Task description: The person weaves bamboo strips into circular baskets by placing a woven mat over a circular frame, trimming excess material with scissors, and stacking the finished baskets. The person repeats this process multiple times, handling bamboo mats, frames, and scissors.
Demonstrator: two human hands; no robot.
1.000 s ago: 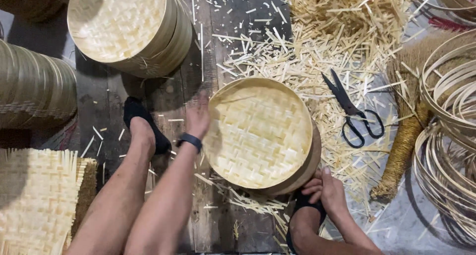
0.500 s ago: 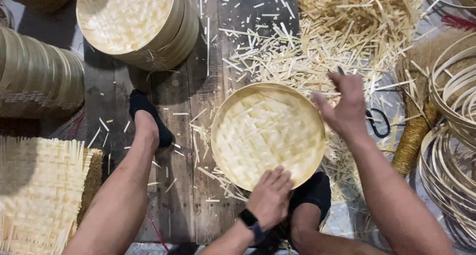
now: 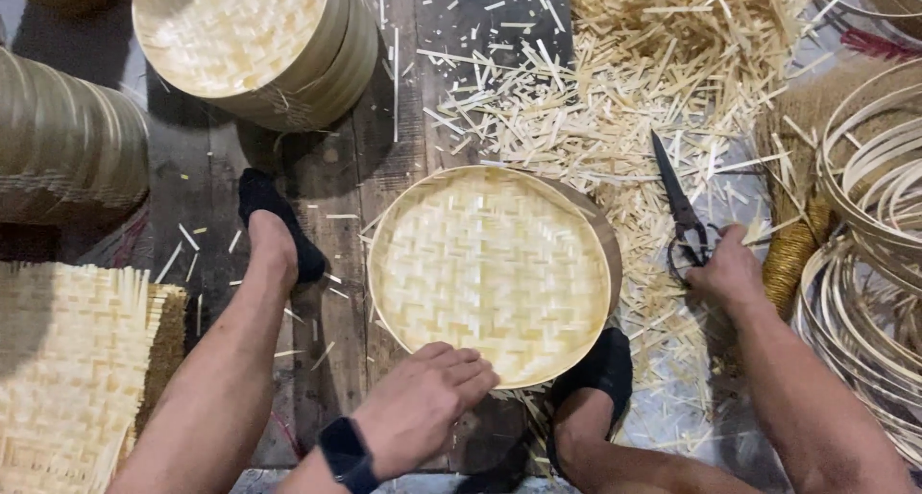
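Note:
A round woven bamboo tray (image 3: 490, 268) with a bent rim lies on the dark wooden floor between my legs. My left hand (image 3: 423, 408), with a black watch on its wrist, rests on the tray's near rim, fingers together. My right hand (image 3: 725, 273) is to the right of the tray, closed over the handles of black scissors (image 3: 682, 211) that lie on the bamboo scraps.
A stack of finished round trays (image 3: 254, 48) stands at the top left, another stack (image 3: 62, 144) on its side at the far left. Woven mats (image 3: 67, 369) lie bottom left. Bamboo strip offcuts (image 3: 624, 81) cover the floor; coiled bamboo hoops (image 3: 869, 225) sit right.
My right hand dropped from above the tray's far right edge onto the scissors' handles. My left hand stayed at the near rim. The view has shifted slightly.

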